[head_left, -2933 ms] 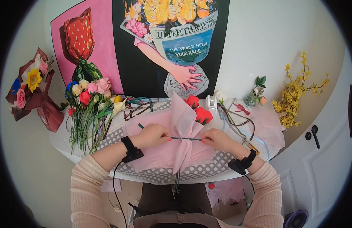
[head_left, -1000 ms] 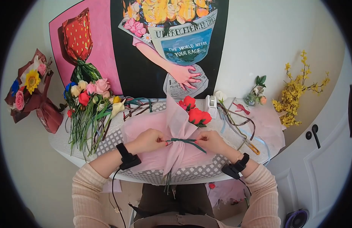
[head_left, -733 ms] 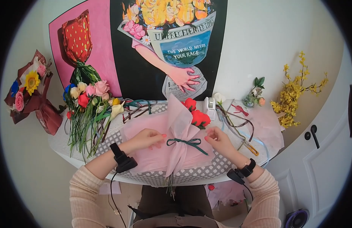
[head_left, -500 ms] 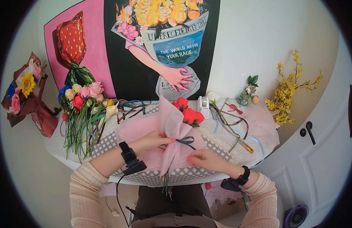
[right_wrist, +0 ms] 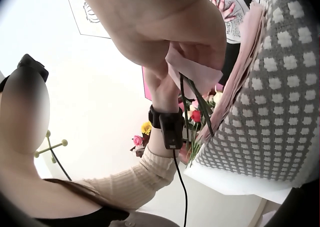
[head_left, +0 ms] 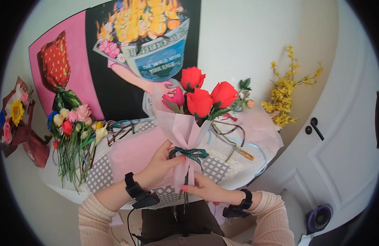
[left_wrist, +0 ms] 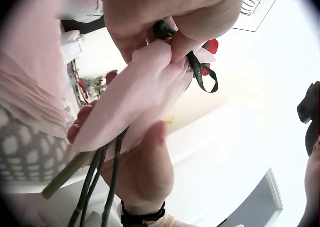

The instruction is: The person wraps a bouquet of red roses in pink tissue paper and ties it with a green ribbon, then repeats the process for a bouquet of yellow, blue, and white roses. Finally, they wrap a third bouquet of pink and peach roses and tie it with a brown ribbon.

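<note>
Above the table (head_left: pixel 49 174); bouquet (head_left: pixel 190 119) upright, flat earlier; pink wrap (head_left: pixel 180 134) in the grip of both hands (head_left: pixel 160 163) (head_left: pixel 206 187)

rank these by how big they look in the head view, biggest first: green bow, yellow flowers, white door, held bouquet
1. White door, largest even partly cut off
2. Held bouquet
3. Yellow flowers
4. Green bow, clearly smallest
</note>
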### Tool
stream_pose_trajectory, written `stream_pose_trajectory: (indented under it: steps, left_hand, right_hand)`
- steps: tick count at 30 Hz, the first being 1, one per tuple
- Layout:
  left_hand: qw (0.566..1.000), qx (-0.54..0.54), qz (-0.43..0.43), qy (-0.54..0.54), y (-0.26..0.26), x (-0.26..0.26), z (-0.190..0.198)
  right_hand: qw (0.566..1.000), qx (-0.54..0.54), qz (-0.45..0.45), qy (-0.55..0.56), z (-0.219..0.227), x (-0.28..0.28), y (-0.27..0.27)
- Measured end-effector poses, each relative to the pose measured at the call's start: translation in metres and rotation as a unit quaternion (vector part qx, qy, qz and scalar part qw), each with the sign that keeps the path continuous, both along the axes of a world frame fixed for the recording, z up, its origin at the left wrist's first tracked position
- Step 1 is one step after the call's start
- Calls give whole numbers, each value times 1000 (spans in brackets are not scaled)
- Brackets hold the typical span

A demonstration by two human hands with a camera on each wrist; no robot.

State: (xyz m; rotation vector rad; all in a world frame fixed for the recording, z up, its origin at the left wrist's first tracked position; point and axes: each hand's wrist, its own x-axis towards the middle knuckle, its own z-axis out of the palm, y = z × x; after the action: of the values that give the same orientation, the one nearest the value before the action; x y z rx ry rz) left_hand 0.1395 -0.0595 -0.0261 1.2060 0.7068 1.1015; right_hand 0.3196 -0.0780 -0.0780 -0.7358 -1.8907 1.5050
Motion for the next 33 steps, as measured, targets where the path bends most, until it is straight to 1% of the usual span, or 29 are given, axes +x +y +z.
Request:
stream_pose_trajectory:
  steps: [1,2,3,4,5,7,9,10,11,12,13,14,15,17,18,19,21,22,24,25,26,27,28,29,30,31,33]
  left_hand:
    - [1000,24,-13,-16,-2,10,5]
    - [998,47,-25,-33,-2,20,9]
    - [998,50,-36,-34,0,28,9]
    - [996,63,-51,-43,3,36,8]
    - [994,75,-63,-51,6,43,6]
    - [992,92,-80,-45,13,51,1]
    - [994,88,-58,37,21,57,-12]
    - [994,89,-59,36,20,58,-16]
    - [993,83,-68,59,19,57,-20]
    - [991,76,-76,82,17,55,-24]
    - [991,76,-73,84,16,53,-28]
    - [989,49,-91,106,14,50,-32]
    - [986,21,-106,127,13,46,-36]
    - [984,13,-108,144,7,36,-37]
    - [980,1,-116,162,2,29,-38]
    - [981,-1,-105,161,-5,20,-36]
    - [977,4,-114,179,-23,-3,-33]
    - [976,39,-99,190,-31,-17,-40]
    - [979,41,-75,187,-52,-50,-39]
    - [980,44,-59,184,-65,-65,-39]
    - [981,43,-25,187,-76,-81,-38]
    - [981,26,6,193,-86,-96,-36]
    - [982,23,44,185,-95,-112,-33]
    - [980,23,86,178,-103,-128,-29]
    - [974,24,127,185,-110,-145,-27]
    - [968,14,161,192,-118,-164,-28]
    - [948,47,253,187,-125,-198,-35]
  right_hand:
    - [999,-7,-25,25,5,5,-1]
    - [999,-2,-37,25,6,13,-1]
    - [997,24,-66,26,6,21,1]
    - [994,49,-94,25,6,30,3]
    - [993,50,-102,23,7,40,6]
    - [984,55,-164,36,12,64,18]
    - [970,112,-202,-70,9,100,47]
    - [973,99,-204,-38,10,114,58]
    - [975,87,-206,-5,13,127,69]
    - [975,88,-206,-4,17,141,82]
    - [981,18,-190,-39,21,156,96]
    - [981,-53,-173,-75,22,167,107]
    - [982,-52,-168,-75,19,171,115]
    - [972,-101,-165,-131,11,174,136]
    - [969,-37,-165,-182,1,175,147]
    - [970,-36,-154,-183,-4,176,153]
    - [928,67,-213,-300,-14,178,162]
    - [914,98,-265,-290,-19,177,159]
    - [869,252,-307,-296,-24,180,148]
    - [868,261,-328,-265,-28,184,142]
    - [870,268,-344,-230,-33,189,140]
    - [892,230,-350,-171,-42,195,140]
    - [914,117,-365,-131,-24,190,121]
    - [899,179,-376,-137,-42,210,130]
    - [897,172,-383,-136,-10,187,102]
    - [892,214,-384,-106,-24,199,110]
    - [883,242,-392,-86,-10,182,91]
